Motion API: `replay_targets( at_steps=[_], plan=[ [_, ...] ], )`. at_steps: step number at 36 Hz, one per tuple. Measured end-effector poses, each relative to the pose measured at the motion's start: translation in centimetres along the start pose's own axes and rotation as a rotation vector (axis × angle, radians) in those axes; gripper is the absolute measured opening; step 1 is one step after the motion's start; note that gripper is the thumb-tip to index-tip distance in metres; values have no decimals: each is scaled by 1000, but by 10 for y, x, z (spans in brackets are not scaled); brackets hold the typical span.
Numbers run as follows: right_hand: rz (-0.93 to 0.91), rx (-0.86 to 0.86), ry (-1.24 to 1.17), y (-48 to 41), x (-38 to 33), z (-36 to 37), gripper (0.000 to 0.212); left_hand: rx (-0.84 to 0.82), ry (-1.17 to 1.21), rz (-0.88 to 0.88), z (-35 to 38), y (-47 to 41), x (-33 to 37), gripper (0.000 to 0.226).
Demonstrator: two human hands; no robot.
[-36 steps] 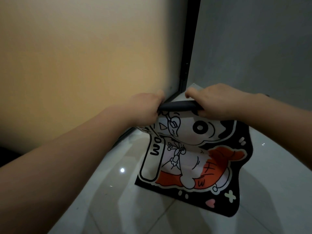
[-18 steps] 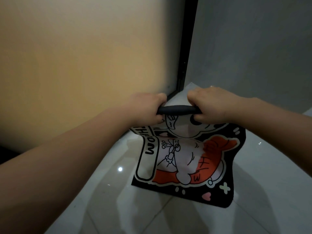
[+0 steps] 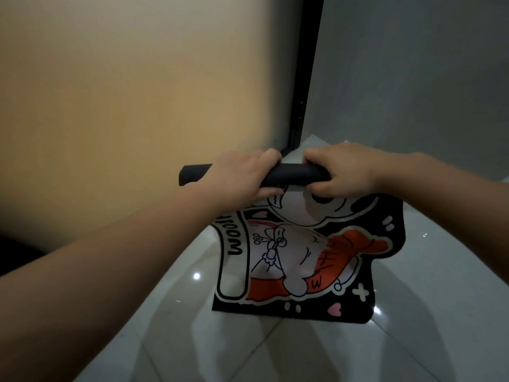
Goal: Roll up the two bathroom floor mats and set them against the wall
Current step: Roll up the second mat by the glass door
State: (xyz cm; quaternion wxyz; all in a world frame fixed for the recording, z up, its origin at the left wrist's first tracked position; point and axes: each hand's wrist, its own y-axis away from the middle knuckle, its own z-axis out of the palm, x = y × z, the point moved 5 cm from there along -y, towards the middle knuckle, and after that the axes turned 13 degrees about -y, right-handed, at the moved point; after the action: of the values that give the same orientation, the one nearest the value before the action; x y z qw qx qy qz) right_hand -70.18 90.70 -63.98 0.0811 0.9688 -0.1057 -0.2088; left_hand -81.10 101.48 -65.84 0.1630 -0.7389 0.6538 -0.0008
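Black mat (image 3: 303,260) with white-and-orange cartoon print, on glossy white floor tiles (image 3: 248,354)

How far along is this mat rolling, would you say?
Partly done. The top of the mat is already wound into a tight black roll, held in the grip of the left hand and right hand. Most of the printed side hangs unrolled, its lower edge on the floor. Left: finishing this roll and setting it against the wall. No second mat is in view.
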Motion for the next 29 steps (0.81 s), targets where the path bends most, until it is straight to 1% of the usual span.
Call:
replay_targets(
  at_steps=[2, 4, 6, 8, 10, 12, 14, 16, 19, 21, 22, 23, 25, 26, 28, 29],
  plan=[
    [59, -63, -96, -1, 2, 1, 17, -11, -4, 0, 0, 0, 2, 51],
    [48, -76, -96, -1, 0, 4, 23, -58, -21, 6, 0, 0, 4, 50],
    [-23, -14, 76, -1, -5, 5, 18, -117, -51, 5, -1, -2, 2, 42],
    [-147, 116, 297, 1, -11, 7, 11, -210, -50, -26, -5, -5, -2, 37],
    [-275, 212, 425, 4, -17, 9, 15, -368, 72, -67, -4, -7, -2, 39],
    [-330, 264, 472, 4, -21, 10, 18, -454, 234, -103, -2, -9, -2, 37],
    [-304, 280, 474, 2, -23, 10, 20, -440, 247, -115, -1, -10, 0, 30],
    [-284, 275, 462, 1, -22, 10, 26, -386, 138, -99, -3, -10, 4, 28],
    [-208, 173, 388, 0, -14, 10, 46, -234, -72, -43, -9, -5, 16, 30],
    [-94, 75, 216, -1, -6, 9, 59, -117, -134, -24, -13, -1, 21, 33],
    [-49, 32, 117, -1, -4, 9, 58, -69, -148, -26, -15, 0, 22, 33],
    [-23, -4, 19, -2, -3, 10, 52, -35, -154, -32, -16, 1, 22, 31],
    [-2, -34, -130, -3, -2, 11, 27, -3, -159, -44, -18, 0, 22, 26],
    [-3, -29, -149, -4, -2, 11, 21, -7, -162, -50, -18, -1, 22, 27],
    [-10, 6, -94, -6, -4, 12, 25, -37, -153, -68, -16, -2, 22, 30],
    [-31, 41, -24, -6, -5, 12, 22, -66, -136, -78, -15, -4, 21, 30]
  ],
)
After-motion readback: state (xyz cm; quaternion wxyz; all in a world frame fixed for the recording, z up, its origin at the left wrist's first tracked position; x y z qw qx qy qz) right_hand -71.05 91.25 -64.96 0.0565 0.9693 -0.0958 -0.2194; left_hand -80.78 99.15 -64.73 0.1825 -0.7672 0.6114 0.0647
